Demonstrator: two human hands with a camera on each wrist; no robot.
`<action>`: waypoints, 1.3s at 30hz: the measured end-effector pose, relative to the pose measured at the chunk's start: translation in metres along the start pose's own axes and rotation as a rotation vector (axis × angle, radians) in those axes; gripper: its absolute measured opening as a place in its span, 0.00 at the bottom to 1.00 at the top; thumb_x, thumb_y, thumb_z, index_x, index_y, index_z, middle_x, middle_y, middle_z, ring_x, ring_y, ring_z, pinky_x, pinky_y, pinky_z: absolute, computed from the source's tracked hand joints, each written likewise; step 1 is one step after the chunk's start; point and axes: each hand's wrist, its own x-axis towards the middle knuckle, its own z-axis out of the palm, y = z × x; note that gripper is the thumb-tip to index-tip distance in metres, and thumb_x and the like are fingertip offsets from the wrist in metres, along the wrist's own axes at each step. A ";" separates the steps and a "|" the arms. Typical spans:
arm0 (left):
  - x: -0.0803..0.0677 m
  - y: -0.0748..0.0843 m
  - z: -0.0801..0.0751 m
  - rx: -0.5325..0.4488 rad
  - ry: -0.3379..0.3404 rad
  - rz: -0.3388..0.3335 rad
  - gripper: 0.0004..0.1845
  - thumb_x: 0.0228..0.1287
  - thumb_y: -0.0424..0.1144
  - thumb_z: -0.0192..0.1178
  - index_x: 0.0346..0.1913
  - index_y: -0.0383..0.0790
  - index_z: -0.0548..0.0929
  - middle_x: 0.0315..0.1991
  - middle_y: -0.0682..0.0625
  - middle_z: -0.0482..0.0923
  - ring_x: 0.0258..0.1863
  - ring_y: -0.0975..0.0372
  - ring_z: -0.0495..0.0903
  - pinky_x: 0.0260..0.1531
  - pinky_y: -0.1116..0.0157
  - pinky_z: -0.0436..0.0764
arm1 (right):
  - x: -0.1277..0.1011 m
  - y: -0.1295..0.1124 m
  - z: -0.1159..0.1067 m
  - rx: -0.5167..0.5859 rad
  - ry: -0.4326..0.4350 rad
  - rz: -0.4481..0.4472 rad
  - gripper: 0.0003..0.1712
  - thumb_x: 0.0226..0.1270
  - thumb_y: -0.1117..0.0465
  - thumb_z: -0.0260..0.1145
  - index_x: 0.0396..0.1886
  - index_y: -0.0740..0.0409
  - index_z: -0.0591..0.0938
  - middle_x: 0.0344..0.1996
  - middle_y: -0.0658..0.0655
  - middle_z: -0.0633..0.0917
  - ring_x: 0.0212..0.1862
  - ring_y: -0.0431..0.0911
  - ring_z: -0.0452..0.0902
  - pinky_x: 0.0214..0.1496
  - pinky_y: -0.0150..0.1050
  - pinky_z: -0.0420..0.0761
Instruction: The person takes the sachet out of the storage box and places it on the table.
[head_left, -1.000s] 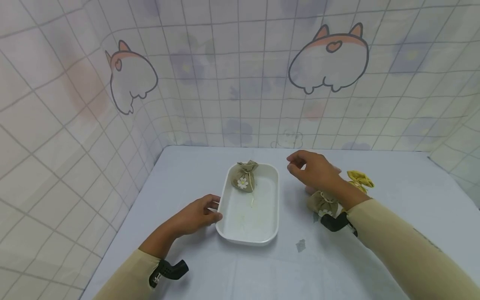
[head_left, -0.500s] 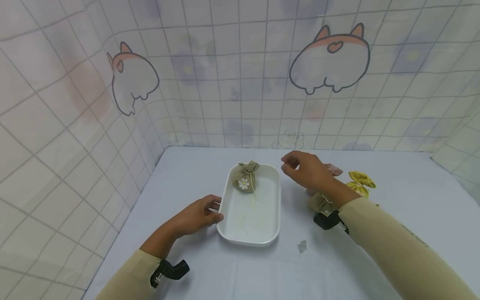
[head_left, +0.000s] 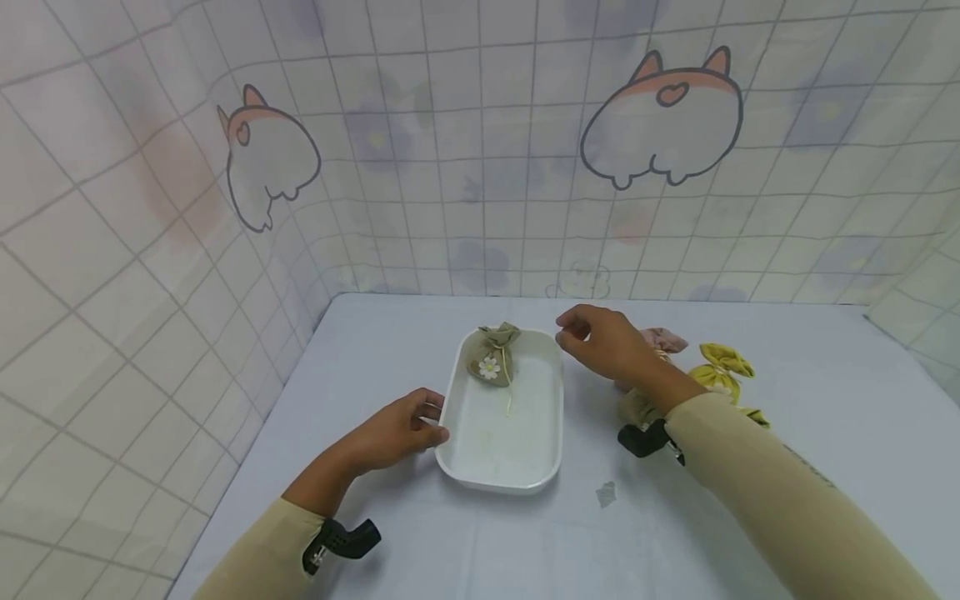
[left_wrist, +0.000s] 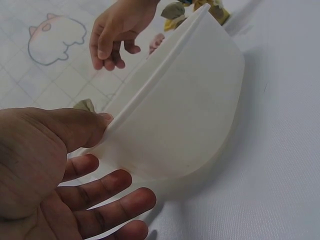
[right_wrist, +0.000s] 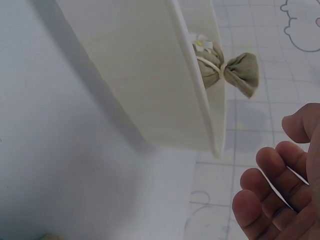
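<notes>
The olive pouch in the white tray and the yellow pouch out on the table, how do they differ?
The olive pouch lies inside the white tray at its far end; the yellow pouch lies on the table, right of the right hand. The olive pouch shows a white daisy on its front; no daisy shows on the yellow pouch. The olive pouch is dull green-brown, the yellow pouch bright. Both are small cloth pouches tied at the neck, and neither hand touches either.

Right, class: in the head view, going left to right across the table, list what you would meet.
Left hand → white tray with an olive daisy pouch in it → right hand → pink pouch → yellow pouch.
</notes>
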 end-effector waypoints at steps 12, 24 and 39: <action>0.000 0.001 0.000 0.005 0.006 -0.015 0.24 0.70 0.43 0.68 0.63 0.40 0.75 0.59 0.47 0.79 0.57 0.55 0.81 0.54 0.52 0.81 | 0.009 -0.001 0.012 0.010 -0.004 -0.001 0.18 0.74 0.51 0.64 0.58 0.54 0.82 0.44 0.53 0.85 0.46 0.49 0.80 0.46 0.46 0.83; 0.002 0.002 0.001 0.028 0.014 -0.023 0.23 0.70 0.43 0.68 0.63 0.42 0.75 0.58 0.49 0.80 0.58 0.55 0.80 0.57 0.49 0.79 | 0.017 -0.002 0.021 0.003 -0.003 0.011 0.18 0.73 0.52 0.65 0.57 0.55 0.83 0.43 0.53 0.85 0.46 0.49 0.80 0.47 0.47 0.83; 0.000 0.000 0.001 0.019 0.009 -0.021 0.24 0.70 0.43 0.68 0.64 0.41 0.75 0.59 0.48 0.79 0.58 0.54 0.80 0.57 0.48 0.79 | 0.026 -0.008 0.034 0.007 -0.009 -0.017 0.19 0.73 0.51 0.65 0.56 0.55 0.83 0.42 0.52 0.85 0.47 0.49 0.80 0.47 0.46 0.82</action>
